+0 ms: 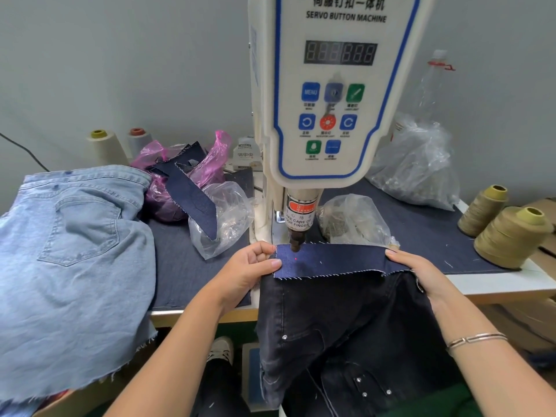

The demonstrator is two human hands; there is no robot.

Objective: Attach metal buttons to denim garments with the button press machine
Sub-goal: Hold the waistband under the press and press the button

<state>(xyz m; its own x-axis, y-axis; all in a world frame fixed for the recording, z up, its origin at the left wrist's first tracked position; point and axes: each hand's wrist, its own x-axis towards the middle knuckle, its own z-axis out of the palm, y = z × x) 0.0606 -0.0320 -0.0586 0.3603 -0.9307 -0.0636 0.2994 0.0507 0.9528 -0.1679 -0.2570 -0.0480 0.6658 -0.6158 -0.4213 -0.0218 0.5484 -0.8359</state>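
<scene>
She has a dark blue swatch stretched flat under the punch of the press, which stands at 12 o'clock on the table. Her left hand pinches the swatch's left end, thumb on top and fingers curled beneath; her right hand lies on the right end with fingers fairly straight, and whether the thumb grips underneath I cannot tell. A red dot of light sits on the cloth just in front of the punch. Black jeans hang off the table edge below the swatch, at 6 o'clock, with small studs showing. At 9 o'clock, pale jeans are heaped. At 11 o'clock a pink bag holds dark denim scraps, and a clear bag beside it has a long dark strip lying across it; its contents are unclear. Right of the punch, a small clear bag holds what look like small metal pieces. At 2 o'clock a bigger clear bag holds more, too blurred to name. Thread cones stand at 3 o'clock.
</scene>
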